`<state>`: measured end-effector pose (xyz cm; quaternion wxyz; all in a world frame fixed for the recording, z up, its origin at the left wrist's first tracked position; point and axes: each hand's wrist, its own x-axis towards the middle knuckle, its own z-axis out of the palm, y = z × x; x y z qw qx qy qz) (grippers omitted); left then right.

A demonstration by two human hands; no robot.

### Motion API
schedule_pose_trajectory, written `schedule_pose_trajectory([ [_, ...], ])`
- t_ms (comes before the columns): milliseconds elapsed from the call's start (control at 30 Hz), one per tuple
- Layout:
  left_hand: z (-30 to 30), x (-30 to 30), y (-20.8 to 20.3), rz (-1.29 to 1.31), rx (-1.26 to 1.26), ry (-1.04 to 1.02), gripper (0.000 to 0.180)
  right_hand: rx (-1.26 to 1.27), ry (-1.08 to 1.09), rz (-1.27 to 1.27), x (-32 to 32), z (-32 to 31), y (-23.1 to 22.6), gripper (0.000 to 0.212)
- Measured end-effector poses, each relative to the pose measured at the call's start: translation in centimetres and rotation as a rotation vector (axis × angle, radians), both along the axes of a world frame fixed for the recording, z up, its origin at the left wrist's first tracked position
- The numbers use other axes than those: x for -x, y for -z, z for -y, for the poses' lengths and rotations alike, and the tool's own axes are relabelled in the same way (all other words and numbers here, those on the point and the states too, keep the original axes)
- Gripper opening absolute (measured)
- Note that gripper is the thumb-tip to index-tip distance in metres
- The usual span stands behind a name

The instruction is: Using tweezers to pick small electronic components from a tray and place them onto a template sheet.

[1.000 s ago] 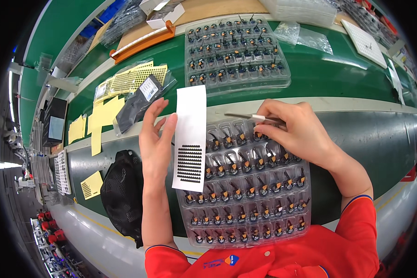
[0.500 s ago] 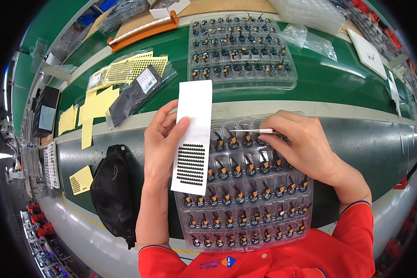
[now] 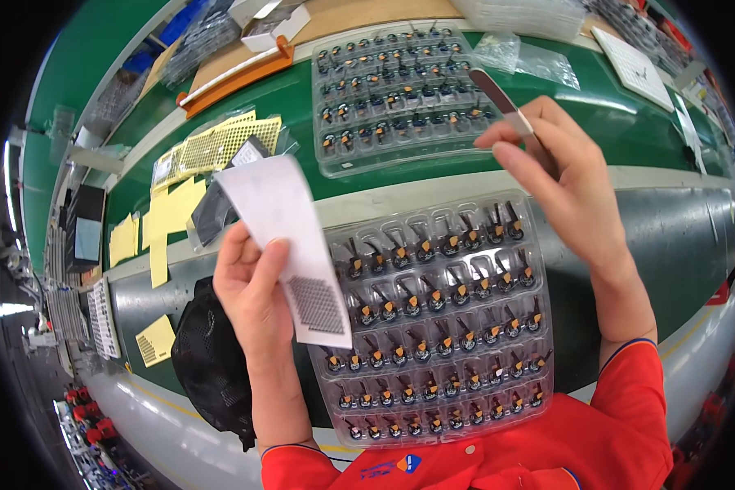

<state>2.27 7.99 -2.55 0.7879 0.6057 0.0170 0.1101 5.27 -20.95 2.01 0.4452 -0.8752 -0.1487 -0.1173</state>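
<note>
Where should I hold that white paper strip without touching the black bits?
Probably pinch the white paper strip by its blank left edge, above the black bits, coming from the left: it's thin, those bits lie low on it, and the left hand pinches there.

A black mesh bag (image 3: 212, 363) lies left, an orange-edged bar (image 3: 238, 85) farther back.

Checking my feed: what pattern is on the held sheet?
Dark rows on the white sheet, best in the head view.
</note>
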Motion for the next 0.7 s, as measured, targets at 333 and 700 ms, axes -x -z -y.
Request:
schedule_pose_trajectory([
  [333, -2.3, -0.9, 3.5, 0.038, 0.469, -0.021, 0.018, 0.132, -0.005, -0.298, 1.2, 3.7, 3.2, 0.026],
  [700, 1.1, -0.6, 6.3, -0.079, 0.334, 0.162, 0.019, -0.032, 0.085, -0.306, 4.0, 5.3, 7.1, 0.039],
])
